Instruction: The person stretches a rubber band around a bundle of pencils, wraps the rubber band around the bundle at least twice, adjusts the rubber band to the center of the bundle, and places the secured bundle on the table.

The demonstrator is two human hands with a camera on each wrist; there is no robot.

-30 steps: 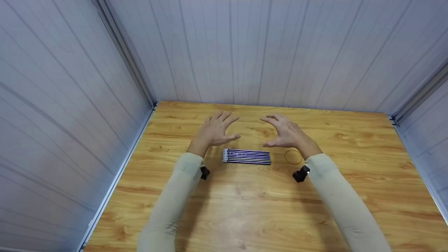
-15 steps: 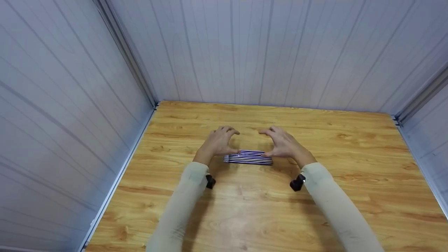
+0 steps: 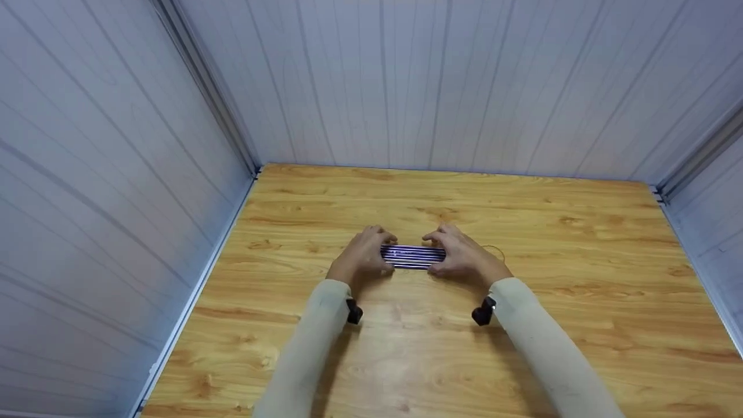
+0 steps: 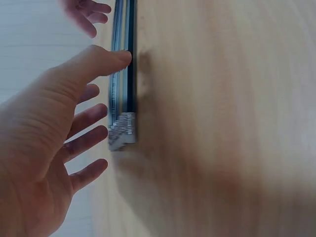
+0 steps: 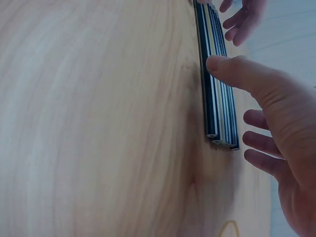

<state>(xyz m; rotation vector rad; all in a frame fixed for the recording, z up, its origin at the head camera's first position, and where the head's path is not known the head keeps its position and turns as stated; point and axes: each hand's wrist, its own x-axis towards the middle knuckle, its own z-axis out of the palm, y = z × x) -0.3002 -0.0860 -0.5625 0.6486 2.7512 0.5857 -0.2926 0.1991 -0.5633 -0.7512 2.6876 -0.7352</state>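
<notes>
A flat row of several dark, striped, unsharpened pencils [image 3: 412, 256] lies crosswise on the table, showing purple in the head view. Around its left end, my left hand [image 3: 364, 253] holds the row between thumb and fingers. The silvery pencil ends [image 4: 122, 131] show below that thumb in the left wrist view. My right hand [image 3: 461, 255] has the right end, thumb on the near side and fingers on the far side. In the right wrist view, its thumb lies over the nearest pencil and its lower fingers stand apart from the row. Each index fingertip is partly hidden.
A thin yellow loop, like a rubber band [image 3: 498, 248], lies just right of my right hand, partly covered by it. The wood-grain table [image 3: 406, 348] is bordered by pale panel walls [image 3: 406, 87] at the back and both sides.
Both hands have come down and toward me from above and beyond the pencils, closing in on the row's two ends. The pencils stay about where they were.
</notes>
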